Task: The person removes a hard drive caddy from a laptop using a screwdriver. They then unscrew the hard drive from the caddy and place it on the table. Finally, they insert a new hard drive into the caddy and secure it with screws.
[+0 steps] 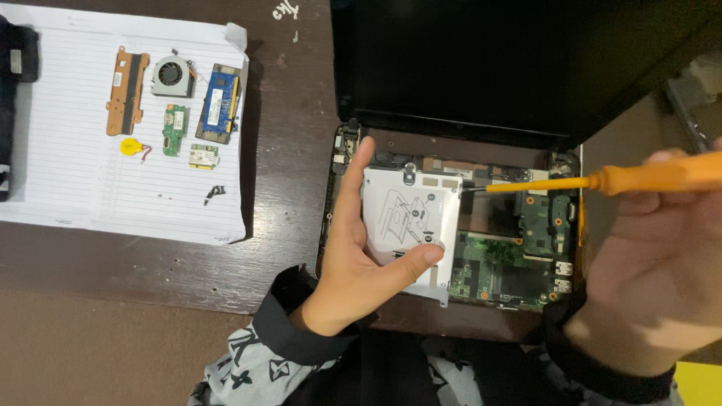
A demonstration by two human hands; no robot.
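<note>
Drive caddy (410,218) tilted over opened laptop base (519,259), pinched at edges by my left hand (353,267). Right hand (647,263) closed round orange screwdriver (602,180). Caddy likely light, rigid, fragile; grip edges only.

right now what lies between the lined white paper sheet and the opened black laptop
Head view: only bare dark wooden table between the lined paper sheet and the opened laptop.
</note>
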